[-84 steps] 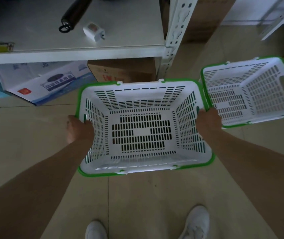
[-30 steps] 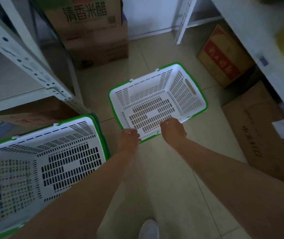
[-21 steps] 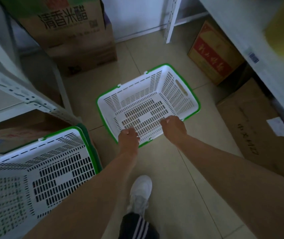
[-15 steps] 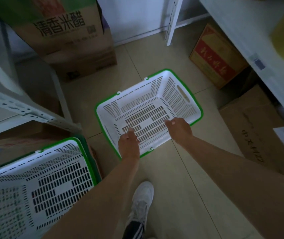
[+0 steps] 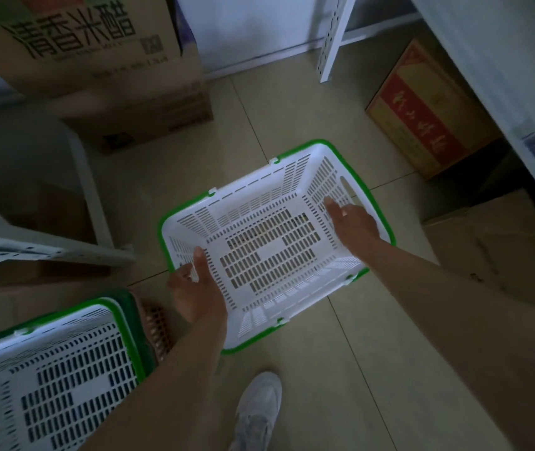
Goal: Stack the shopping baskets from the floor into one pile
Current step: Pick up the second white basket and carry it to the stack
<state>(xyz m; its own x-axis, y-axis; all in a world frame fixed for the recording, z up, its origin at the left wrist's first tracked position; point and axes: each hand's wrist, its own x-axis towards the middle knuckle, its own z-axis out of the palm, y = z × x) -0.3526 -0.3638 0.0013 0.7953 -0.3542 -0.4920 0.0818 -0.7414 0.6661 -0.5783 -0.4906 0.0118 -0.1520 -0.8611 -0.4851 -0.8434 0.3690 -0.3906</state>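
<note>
Head view: both hands (image 5: pixel 199 296) (image 5: pixel 354 222) grasp basket (image 5: pixel 269 252); second basket (image 5: pixel 51 372) cropped.

Dim room: beige tiled floor (image 5: pixel 292 125), white metal shelving (image 5: pixel 332 37), cardboard boxes (image 5: pixel 123 76) along walls.

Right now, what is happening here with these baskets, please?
A person is handling a white slotted plastic basket with a green rim on the tiled floor. The left hand takes its near-left end, thumb inside the wall. The right hand reaches inside toward its far-right end wall. A second, similar green-rimmed basket pile waits at the lower left, so the held basket is not yet stacked.
</note>
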